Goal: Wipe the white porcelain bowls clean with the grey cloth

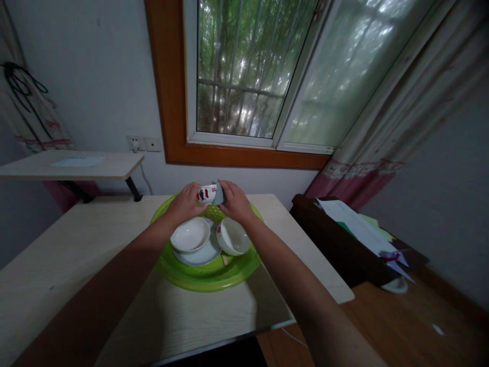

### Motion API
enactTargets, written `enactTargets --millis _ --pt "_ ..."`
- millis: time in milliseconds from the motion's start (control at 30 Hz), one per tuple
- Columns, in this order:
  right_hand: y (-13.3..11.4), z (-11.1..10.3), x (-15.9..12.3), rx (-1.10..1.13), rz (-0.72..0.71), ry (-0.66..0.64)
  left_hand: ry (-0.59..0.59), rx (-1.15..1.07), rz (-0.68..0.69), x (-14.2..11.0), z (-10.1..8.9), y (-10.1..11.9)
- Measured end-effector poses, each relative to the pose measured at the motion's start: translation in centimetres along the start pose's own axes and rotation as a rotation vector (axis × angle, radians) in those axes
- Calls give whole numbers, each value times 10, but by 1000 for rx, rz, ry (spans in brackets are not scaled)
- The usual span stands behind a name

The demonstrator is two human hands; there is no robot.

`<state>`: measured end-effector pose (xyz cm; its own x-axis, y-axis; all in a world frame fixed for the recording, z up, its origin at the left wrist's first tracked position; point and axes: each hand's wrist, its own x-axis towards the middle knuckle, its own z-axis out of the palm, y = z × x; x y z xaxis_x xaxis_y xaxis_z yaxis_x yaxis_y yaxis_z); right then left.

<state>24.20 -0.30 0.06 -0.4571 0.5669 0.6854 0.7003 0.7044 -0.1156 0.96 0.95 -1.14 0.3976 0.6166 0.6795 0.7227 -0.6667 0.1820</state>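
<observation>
Over the far part of a bright green basin (206, 284), my left hand (186, 204) is closed around a small white cup (206, 194) with red and black markings. My right hand (236, 202) grips a grey cloth or sponge (219, 194) pressed against the cup's right end. Below my hands, a white bowl (190, 235) rests on a pale plate (198, 259) inside the basin. A second white bowl (234, 237) with a red mark leans to its right. The end of a light wooden piece (225, 260) pokes out near the plate; the rest is hidden.
The basin sits on a pale wooden table (126, 306). At the left a raised shelf (76, 165) stands on dark legs. Past the table's right edge is a dark brown piece of furniture (336, 244) with papers (355, 224) on it. A window (244, 76) lies ahead.
</observation>
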Motion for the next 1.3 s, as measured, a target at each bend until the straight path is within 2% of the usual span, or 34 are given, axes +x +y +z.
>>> enactTargets --millis 367,533,633,733,900,1133,1300 --pt "-16 -11 3 11 -224 -107 31 -140 -217 1 1 -3" --pt "1 -2 2 31 -84 4 91 -208 -324 2 0 -2" --pt "9 1 0 62 -41 12 125 -225 -355 3 -1 -3" --pt "3 -3 0 79 -71 5 128 -221 -358 2 -1 -3" --pt "-12 -12 3 51 -214 -78 120 -257 -321 1 0 -6" --pt "6 -1 -1 49 -47 -2 155 -230 -362 3 -2 -4" --pt "-3 -7 0 47 -132 -45 167 -256 -372 3 -1 -4"
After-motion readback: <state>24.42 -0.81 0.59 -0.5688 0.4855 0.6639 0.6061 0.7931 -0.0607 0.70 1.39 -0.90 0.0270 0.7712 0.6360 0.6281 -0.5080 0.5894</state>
